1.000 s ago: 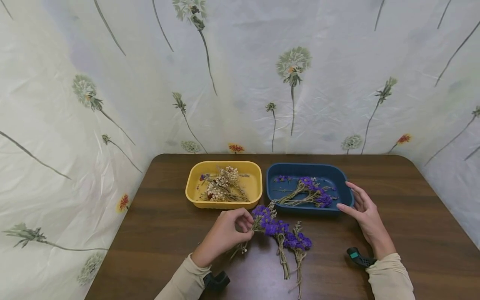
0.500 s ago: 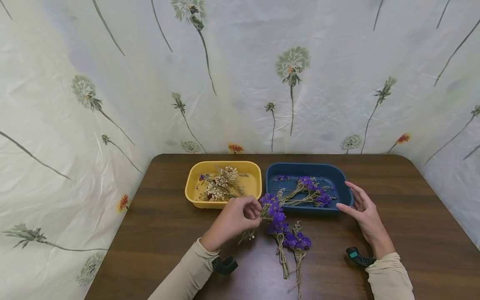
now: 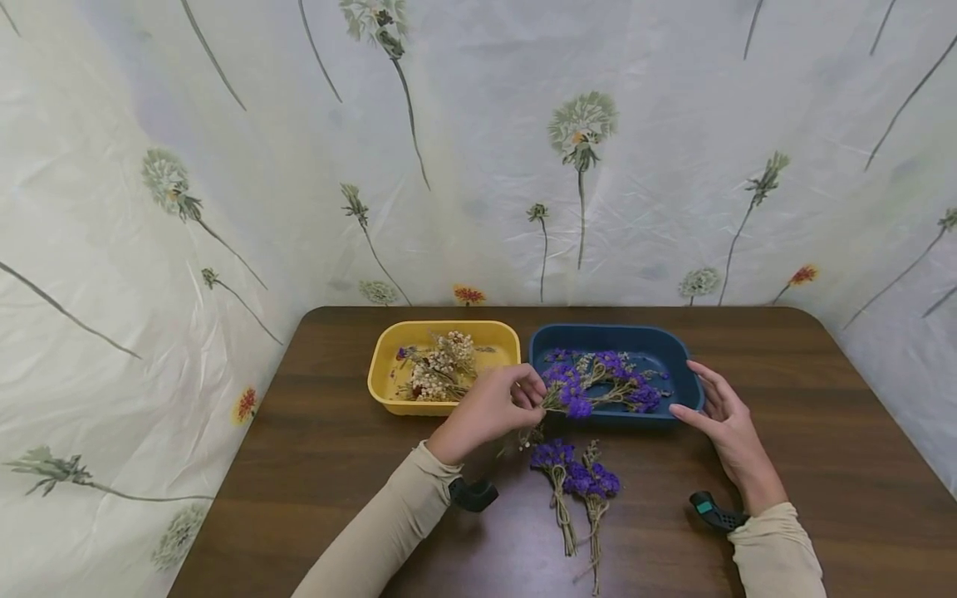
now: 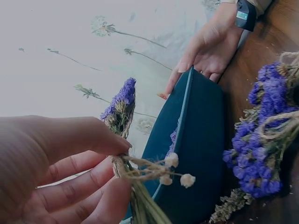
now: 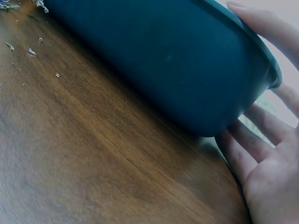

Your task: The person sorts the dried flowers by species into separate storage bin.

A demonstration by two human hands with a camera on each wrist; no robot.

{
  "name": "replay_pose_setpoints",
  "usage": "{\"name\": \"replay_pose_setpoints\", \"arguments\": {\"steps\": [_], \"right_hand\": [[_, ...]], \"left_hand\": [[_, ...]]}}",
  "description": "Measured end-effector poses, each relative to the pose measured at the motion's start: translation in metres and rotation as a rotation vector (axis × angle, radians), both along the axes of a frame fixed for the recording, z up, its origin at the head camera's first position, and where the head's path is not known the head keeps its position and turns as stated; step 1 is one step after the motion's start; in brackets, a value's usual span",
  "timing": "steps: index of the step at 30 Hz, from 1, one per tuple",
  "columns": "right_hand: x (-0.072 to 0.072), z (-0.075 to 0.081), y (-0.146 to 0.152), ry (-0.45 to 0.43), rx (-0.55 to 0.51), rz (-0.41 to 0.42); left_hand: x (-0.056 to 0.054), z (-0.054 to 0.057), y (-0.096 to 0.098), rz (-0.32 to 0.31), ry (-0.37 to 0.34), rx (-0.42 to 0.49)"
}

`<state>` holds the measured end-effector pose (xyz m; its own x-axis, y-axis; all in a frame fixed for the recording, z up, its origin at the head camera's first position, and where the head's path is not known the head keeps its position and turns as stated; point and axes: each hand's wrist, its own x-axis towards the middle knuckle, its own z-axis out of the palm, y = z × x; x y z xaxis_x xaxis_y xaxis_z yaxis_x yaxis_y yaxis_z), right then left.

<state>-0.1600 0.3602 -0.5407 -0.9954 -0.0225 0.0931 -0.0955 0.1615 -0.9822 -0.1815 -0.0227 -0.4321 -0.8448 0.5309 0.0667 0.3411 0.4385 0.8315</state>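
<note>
My left hand (image 3: 503,409) pinches a tied bunch of purple dried flowers (image 3: 571,390), its blooms over the near left part of the blue tray (image 3: 609,334). In the left wrist view, twine wraps the held bunch's stems (image 4: 145,200), and small white berries (image 4: 172,159) stick out beside them. Inside the tray lie more purple flower bunches (image 3: 643,394). My right hand (image 3: 733,428) grips the tray's right end, thumb at the near rim and fingers along the side. On the table in front lie two tied purple bunches (image 3: 553,457) (image 3: 592,480).
A yellow tray (image 3: 385,390) with cream dried flowers (image 3: 441,370) stands left of the blue one. Both are near the back edge of the wooden table (image 3: 314,465), before a flower-print curtain (image 3: 478,166). Tiny flower crumbs (image 5: 31,51) dot the wood.
My left hand has carried the purple bunch up and to the right, from over the table to over the blue tray. My right hand has stayed at the tray's end.
</note>
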Motion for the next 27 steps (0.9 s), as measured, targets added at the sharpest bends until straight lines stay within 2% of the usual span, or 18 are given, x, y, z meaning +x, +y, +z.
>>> {"name": "replay_pose_setpoints", "arguments": {"steps": [7,14,21,27], "right_hand": [[-0.001,0.000,0.000,0.004,0.006,-0.002],[-0.002,-0.001,0.000,0.006,-0.007,0.005],[-0.002,-0.001,0.000,0.009,-0.009,0.007],[-0.001,-0.001,-0.001,0.010,-0.021,0.004]], "left_hand": [[-0.013,0.006,0.012,-0.012,0.000,0.006],[-0.030,0.005,0.025,-0.019,-0.015,0.042],[-0.044,0.007,0.039,-0.002,-0.100,0.111],[-0.056,0.005,0.056,-0.001,-0.134,0.137]]}}
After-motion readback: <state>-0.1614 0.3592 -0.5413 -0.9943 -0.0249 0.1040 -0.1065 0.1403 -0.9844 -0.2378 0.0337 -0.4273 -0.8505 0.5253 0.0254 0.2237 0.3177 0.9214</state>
